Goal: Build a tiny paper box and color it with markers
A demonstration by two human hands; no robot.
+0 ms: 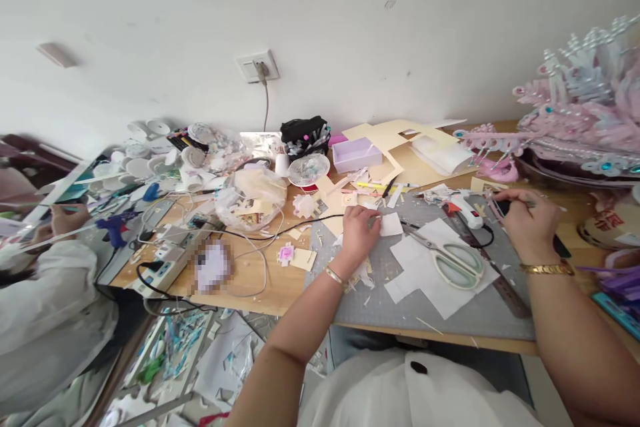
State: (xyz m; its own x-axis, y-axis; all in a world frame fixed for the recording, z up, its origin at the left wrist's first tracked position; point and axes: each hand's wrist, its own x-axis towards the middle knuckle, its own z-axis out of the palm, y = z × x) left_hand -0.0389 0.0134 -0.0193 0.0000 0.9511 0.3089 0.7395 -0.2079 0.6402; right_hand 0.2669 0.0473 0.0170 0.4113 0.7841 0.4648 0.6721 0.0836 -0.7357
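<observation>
My left hand [361, 232] is over the grey cutting mat [357, 310], fingers curled and fingertips at the edge of a small white piece of paper [391, 224]. My right hand [531, 219] is at the mat's far right side, its thumb and fingers pinched together on a small pinkish item too blurred to name. Between my hands, scissors [457, 263] with pale green handles lie on a cross-shaped white sheet [445, 303]. A white glue gun [465, 210] rests behind them. A dark brown ruler-like strip [510, 293] runs beside the sheet.
A lilac box [356, 155] and cream card sheets [387, 137] are at the back. Pink beaded headpieces [575, 127] stand at right. Left are a power strip [165, 270], trailing cables, a blue glue gun [115, 230] and a co-worker's hand [70, 219]. Paper scraps litter the mat.
</observation>
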